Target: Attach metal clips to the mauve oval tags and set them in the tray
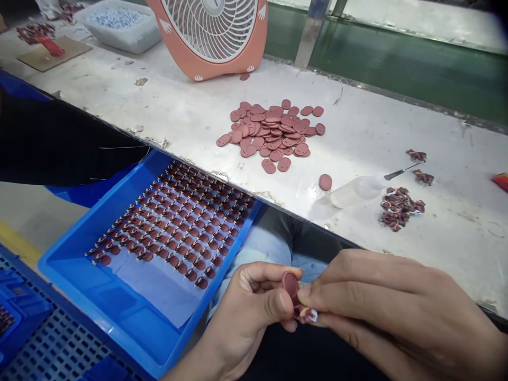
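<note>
My left hand point(246, 312) and my right hand point(389, 312) meet at the bottom of the view, over my lap. Both pinch one small reddish-brown oval piece point(291, 284) between thumbs and fingertips. A darker small part point(305, 313) sits under it, against my right fingertips. A pile of the same oval pieces point(273, 132) lies on the white worktable point(178, 111) farther off. One loose oval point(325, 182) lies near the table's front edge. A blue tray point(79, 248) at my left holds several rows of assembled dark red parts point(178, 217).
A clear squeeze bottle with a needle tip point(357, 190) lies on the table beside a heap of small dark parts point(399, 207). A pink fan point(214, 37) stands at the back. A white bin point(119, 24) sits far left. Blue crates point(35, 333) are at bottom left.
</note>
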`<state>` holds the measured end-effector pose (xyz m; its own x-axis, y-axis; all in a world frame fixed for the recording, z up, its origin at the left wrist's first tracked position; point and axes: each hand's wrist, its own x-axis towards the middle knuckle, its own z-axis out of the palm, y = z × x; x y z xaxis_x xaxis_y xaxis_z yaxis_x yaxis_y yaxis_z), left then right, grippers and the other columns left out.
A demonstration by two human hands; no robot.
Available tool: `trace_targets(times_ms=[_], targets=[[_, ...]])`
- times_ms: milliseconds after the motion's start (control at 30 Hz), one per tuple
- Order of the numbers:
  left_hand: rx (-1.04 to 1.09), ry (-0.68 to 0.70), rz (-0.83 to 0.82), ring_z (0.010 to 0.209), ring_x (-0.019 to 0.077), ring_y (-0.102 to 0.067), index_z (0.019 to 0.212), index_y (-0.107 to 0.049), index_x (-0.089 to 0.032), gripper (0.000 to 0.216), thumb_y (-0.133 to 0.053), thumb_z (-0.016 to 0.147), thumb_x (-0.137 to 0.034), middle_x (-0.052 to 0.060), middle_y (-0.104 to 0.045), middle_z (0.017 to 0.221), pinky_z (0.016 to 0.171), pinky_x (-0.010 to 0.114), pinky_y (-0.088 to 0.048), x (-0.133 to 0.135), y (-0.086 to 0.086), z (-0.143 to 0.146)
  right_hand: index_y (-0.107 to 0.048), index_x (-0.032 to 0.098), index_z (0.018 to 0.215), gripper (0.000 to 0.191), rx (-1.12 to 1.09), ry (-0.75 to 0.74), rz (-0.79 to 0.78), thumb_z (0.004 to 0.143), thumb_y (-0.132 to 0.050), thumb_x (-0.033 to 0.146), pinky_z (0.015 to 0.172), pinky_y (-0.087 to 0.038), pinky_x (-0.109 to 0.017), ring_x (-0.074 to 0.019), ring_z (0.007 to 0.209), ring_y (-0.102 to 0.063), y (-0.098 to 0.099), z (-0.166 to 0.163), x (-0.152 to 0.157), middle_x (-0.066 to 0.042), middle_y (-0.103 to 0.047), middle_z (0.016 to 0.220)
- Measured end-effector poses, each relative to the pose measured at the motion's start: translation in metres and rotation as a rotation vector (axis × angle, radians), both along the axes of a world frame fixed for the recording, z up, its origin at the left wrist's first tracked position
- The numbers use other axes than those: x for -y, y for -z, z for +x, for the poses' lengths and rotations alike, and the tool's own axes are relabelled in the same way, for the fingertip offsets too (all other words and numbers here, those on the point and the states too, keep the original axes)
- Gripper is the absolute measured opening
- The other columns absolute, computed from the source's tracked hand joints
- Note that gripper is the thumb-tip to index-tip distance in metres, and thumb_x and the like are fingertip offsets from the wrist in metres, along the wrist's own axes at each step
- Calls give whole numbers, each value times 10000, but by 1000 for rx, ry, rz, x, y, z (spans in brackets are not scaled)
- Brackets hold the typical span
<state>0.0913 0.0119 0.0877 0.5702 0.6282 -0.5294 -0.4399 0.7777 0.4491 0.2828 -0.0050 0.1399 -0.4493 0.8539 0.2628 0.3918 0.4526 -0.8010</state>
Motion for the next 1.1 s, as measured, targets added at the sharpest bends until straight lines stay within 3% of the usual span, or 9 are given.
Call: trace_targets(times_ms=[100, 267, 467, 700, 933, 1100], targets=[[11, 6, -1, 502, 61, -549, 790, -825, -215, 326, -960, 557, -397, -22, -658, 589, 500, 161, -420, 1, -2, 0, -668, 193, 1209, 322, -9, 18, 10, 921, -646, 49, 749, -599, -167, -123, 837, -683, 3, 0, 6, -46, -723, 1023], [40, 12, 1, 512, 69, -560, 793, -825, -212, 348, -967, 540, -404, -7, -685, 631, 482, 168, -394, 1, -2, 0, -673, 245, 1215, 294, 9, 84, 12, 955, -628, 113, 658, -616, -186, -138, 755, -687, 3, -1, 9, -34, -726, 942], [19, -23, 4, 508, 58, -555, 798, -829, -222, 313, -956, 569, -393, -17, -667, 589, 517, 158, -432, 2, -3, -1, -658, 198, 1236, 355, 21, 26, 24, 914, -645, 49, 755, -614, -178, -135, 834, -694, 6, -2, 6, -55, -727, 1049], [1, -48, -8, 549, 68, -593, 771, -817, -197, 291, -952, 587, -378, -3, -699, 642, 502, 145, -445, 3, 2, -2, -677, 163, 1054, 153, 74, -15, 3, 960, -610, 63, 803, -521, -98, -71, 833, -661, -4, -5, -6, -7, -724, 944], [47, -38, -39, 555, 73, -624, 823, -806, -171, 376, -953, 573, -411, -7, -699, 661, 487, 134, -490, 1, 9, -7, -666, 185, 1072, 134, 120, -14, -3, 977, -611, 108, 827, -505, -104, -61, 868, -635, -5, -8, -8, 12, -698, 969], [163, 3, -27, 627, 86, -688, 859, -805, -192, 323, -899, 666, -433, 4, -729, 725, 484, 109, -529, -5, 16, -11, -548, 222, 1344, 430, 114, 44, -1, 945, -704, 264, 889, -516, -125, -91, 985, -627, -2, -8, -8, -14, -652, 1117]])
